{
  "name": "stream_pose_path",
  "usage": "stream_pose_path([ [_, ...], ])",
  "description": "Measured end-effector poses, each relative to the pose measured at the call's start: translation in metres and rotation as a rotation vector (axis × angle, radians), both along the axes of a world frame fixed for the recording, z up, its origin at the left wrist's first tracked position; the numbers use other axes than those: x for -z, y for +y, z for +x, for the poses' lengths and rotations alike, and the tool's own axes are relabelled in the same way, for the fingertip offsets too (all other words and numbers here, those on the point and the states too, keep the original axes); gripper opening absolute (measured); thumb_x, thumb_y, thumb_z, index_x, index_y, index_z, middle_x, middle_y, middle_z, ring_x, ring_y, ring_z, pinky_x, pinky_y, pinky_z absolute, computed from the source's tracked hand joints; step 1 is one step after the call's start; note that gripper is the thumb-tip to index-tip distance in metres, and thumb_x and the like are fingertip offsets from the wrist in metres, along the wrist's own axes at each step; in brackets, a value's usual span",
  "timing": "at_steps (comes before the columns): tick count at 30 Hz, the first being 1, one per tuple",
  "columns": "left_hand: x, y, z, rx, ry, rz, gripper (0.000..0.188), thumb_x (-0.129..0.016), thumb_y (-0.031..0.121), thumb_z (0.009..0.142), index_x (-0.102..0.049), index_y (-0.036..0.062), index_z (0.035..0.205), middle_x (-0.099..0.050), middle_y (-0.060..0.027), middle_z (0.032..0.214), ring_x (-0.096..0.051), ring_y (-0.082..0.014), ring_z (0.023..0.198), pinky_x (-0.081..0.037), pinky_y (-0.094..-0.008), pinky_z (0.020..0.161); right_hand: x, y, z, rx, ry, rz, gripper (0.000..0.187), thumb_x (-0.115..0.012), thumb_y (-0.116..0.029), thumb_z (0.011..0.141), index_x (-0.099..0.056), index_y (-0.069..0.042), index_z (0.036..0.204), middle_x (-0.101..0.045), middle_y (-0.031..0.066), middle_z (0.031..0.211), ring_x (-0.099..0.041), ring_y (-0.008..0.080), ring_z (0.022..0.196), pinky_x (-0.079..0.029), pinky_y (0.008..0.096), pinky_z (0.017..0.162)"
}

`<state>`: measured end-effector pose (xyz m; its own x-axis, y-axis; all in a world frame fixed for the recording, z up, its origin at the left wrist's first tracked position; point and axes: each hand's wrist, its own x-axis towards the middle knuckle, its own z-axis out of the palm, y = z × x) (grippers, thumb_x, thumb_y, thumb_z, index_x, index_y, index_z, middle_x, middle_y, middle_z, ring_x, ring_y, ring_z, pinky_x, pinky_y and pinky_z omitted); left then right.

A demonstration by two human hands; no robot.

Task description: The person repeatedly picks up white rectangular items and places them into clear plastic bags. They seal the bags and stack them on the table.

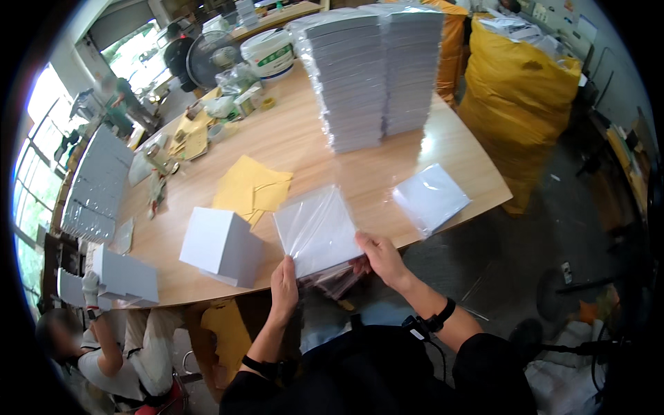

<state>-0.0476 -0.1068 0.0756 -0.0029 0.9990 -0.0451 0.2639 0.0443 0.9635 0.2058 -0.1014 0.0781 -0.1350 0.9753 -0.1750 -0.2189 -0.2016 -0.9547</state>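
Observation:
Between my two hands is a flat white paper pack in a clear plastic bag [319, 225], held at the table's near edge. My left hand [283, 287] grips its near left corner, thumb along the side. On the right side my right hand [380, 256] is closed round the edge, thumb on top and fingers underneath. The plastic has creases and shiny folds across the top. Another white pack in clear plastic [432, 198] lies flat to the right. Left of my hands stands a block of white paper [220, 245], and beyond it lie yellow paper sheets [252, 187].
Tall plastic-wrapped stacks [353, 83] stand at the table's far side. A white bucket [268, 54], a fan [209, 61] and clutter line the back. A yellow sack [515, 111] stands right of the table. At lower left, a co-worker's gloved hand [90, 289] touches white stacks.

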Motion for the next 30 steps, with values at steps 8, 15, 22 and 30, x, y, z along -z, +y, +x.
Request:
stream_pose_path([
  [8, -0.012, 0.065, 0.214, 0.406, 0.165, 0.005, 0.057, -0.044, 0.049, 0.104, -0.067, -0.0008, 0.087, -0.068, -0.0226, 0.083, -0.064, -0.0334, 0.078, -0.052, -0.0479, 0.077, -0.034, 0.023, 0.222, 0.375, -0.694, 0.294, 0.041, -0.051, -0.035, 0.104, -0.065, 0.0, 0.089, -0.059, 0.006, 0.073, -0.058, 0.0181, 0.067, -0.048, 0.0319, 0.065],
  [15, -0.013, 0.071, 0.27, 0.594, 0.656, 0.111, 0.069, -0.036, 0.059, 0.102, -0.073, 0.0024, 0.088, -0.071, -0.0226, 0.085, -0.069, -0.0429, 0.084, -0.054, -0.0524, 0.077, 0.022, 0.031, 0.289, 0.37, -0.98, 0.255, 0.039, -0.051, -0.034, 0.103, -0.066, 0.002, 0.103, -0.064, 0.018, 0.087, -0.062, 0.0309, 0.081, -0.048, 0.0386, 0.077],
  [22, -0.004, 0.067, 0.161, 0.425, 0.656, 0.229, 0.044, -0.06, 0.049, 0.093, -0.07, 0.007, 0.103, -0.067, -0.0218, 0.11, -0.063, -0.0386, 0.104, -0.048, -0.0501, 0.09, 0.033, 0.028, 0.293, 0.454, -0.809, 0.073, 0.048, -0.05, -0.041, 0.104, -0.066, 0.003, 0.114, -0.068, 0.0096, 0.094, -0.064, 0.0203, 0.086, -0.051, 0.0343, 0.079],
  [30, 0.048, 0.03, 0.005, 0.097, 0.978, 0.498, 0.05, -0.073, 0.03, 0.085, -0.061, 0.0119, 0.13, -0.044, -0.0323, 0.141, -0.04, -0.0469, 0.134, -0.032, -0.0561, 0.111, 0.031, 0.029, 0.254, 0.332, -0.429, 0.167, 0.044, -0.056, -0.025, 0.103, -0.051, 0.002, 0.137, -0.06, 0.0057, 0.123, -0.054, 0.0138, 0.113, -0.042, 0.0286, 0.1],
])
